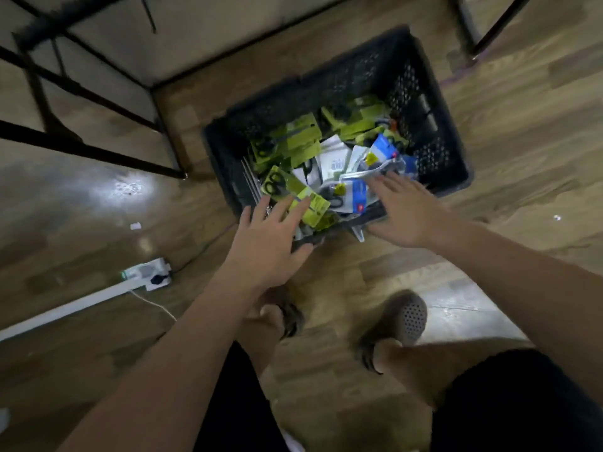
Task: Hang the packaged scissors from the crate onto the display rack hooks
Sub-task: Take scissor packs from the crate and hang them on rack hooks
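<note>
Wood-look floor [522, 158], glossy, with light glare in patches; whole frame is motion-blurred.

Head view: black perforated crate [434, 132] sits on the floor in front of the person, tilted in frame. Packaged scissors [303, 138] fill it in a loose heap. Yellow-green cards lie to the left and back, blue-and-white packs [383, 148] to the right. Black scissor handles show through a few packs.

Left hand [270, 236] is over the crate's near left corner, fingers [298, 207] straight and spread, gripping nothing. Their tips overlap a yellow-green pack [318, 207]; cannot tell if they touch it. Right hand [408, 213] is over the near right edge, fingers [388, 182] also spread open and empty, tips above the blue-and-white packs. Contact is unclear there too.

Hidden or cut off: both hands cover much of the crate's near wall. A black metal frame [81, 89] at upper left is cut by the top and left edges, so only bars and legs show. A white power strip [148, 274] and cable channel [65, 308] lie on the floor at left, and the channel runs out of frame. A perforated shoe [411, 318] is partly hidden by the right forearm.

Writing: a barcode [336, 164] shows on one white card back. All print is too blurred to read and no brand is legible.
</note>
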{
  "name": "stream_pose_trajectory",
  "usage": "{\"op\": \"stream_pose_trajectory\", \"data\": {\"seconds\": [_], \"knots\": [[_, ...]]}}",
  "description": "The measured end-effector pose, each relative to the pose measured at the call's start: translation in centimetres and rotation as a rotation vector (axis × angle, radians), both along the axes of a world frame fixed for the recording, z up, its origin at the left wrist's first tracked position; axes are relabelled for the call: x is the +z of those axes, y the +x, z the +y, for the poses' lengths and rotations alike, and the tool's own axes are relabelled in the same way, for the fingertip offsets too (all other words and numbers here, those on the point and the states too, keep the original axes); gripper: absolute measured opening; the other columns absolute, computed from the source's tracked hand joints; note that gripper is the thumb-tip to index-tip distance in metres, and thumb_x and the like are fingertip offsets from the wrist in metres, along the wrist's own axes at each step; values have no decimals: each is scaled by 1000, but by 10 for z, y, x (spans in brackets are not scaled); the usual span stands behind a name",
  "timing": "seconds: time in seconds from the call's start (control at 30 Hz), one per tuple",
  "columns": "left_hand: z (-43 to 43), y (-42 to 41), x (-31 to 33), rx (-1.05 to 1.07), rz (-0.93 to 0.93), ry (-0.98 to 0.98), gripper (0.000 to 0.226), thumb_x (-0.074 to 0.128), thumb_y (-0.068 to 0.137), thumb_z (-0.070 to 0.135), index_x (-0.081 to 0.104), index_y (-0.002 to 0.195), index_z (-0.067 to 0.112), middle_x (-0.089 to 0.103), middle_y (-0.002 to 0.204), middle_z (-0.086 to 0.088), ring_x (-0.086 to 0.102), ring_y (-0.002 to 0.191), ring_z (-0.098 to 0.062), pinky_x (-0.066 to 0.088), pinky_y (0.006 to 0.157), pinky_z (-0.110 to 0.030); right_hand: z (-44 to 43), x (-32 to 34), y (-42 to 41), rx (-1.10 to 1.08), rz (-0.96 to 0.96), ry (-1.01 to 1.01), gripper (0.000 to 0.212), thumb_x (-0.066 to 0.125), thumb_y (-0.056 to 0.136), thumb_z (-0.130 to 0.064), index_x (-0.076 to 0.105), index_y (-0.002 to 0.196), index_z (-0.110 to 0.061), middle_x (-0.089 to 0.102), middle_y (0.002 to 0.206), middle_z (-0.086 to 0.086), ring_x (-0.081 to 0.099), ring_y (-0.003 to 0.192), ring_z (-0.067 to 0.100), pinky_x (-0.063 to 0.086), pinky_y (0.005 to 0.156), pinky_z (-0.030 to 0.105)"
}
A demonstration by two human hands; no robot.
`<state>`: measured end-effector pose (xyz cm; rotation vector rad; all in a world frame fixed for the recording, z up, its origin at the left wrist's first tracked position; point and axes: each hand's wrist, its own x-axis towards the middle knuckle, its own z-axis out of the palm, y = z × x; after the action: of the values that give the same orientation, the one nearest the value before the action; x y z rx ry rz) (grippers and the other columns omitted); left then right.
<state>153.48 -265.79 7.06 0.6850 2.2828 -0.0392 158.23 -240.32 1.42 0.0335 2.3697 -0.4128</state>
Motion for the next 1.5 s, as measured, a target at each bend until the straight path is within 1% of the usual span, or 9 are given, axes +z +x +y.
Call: {"op": "stream_pose_trajectory", "data": {"seconds": [0.23,0.33,0.47,0.73,0.97,1.1,1.2,1.3,1.5], "knots": [[23,-11,-109,-229,-80,-40,97,40,91,79,-36,146,54,-15,171,13,-13,158,-25,1,127,-56,37,-132,-52,319,74,-19,107,48,86,-79,-6,163,-28,2,172,2,5,158,22,11,127,38],[25,-11,-119,-308,-30,-131,94,29,85,85,-45,136,57,-22,168,17,-18,157,-19,-4,128,-50,44,-160,-79,364,-9,-5,109,57,81,-78,4,163,-28,24,168,2,33,149,25,33,119,38],[22,-22,-131,-279,24,-208,88,14,76,88,-37,141,60,-6,170,18,-4,158,-16,5,128,-43,44,-179,-102,432,-127,24,96,60,77,-78,26,155,-34,55,146,-1,65,115,25,54,98,45],[59,-51,-134,-293,34,-235,76,33,97,72,1,161,46,27,166,10,31,149,-17,34,118,-39,33,-178,-79,332,-55,17,72,62,94,-57,36,152,-22,48,151,7,53,129,31,48,99,39],[72,-49,-178,-421,-45,-354,82,38,100,67,-19,156,51,-10,172,10,-2,159,-21,16,126,-47,21,-197,-73,281,-11,-43,65,69,93,-46,46,144,-12,56,140,12,57,121,33,49,91,38],[67,-44,-202,-393,-81,-417,87,40,99,67,-28,151,53,-28,167,11,-14,158,-28,22,123,-59,17,-194,-76,215,48,-79,44,71,92,-31,65,123,0,68,118,22,64,106,40,56,87,48],[58,-47,-221,-415,-61,-453,89,45,101,60,-27,153,51,-28,167,12,-16,157,-27,27,122,-59,16,-193,-77,137,22,-112,32,65,92,-22,70,111,4,69,111,26,66,98,43,57,80,50],[53,-54,-233,-409,-74,-469,89,49,102,49,-23,156,48,-27,167,11,-18,157,-25,24,123,-58,18,-192,-77,50,17,-118,32,59,95,-26,71,100,2,70,101,23,64,83,35,49,66,37],[62,-67,-243,-420,-91,-401,81,50,103,43,-4,163,36,-13,172,9,-9,159,-22,16,127,-53,47,-173,-87,-263,276,-188,24,58,93,-28,66,87,-6,65,81,15,59,75,32,46,63,35]]}}
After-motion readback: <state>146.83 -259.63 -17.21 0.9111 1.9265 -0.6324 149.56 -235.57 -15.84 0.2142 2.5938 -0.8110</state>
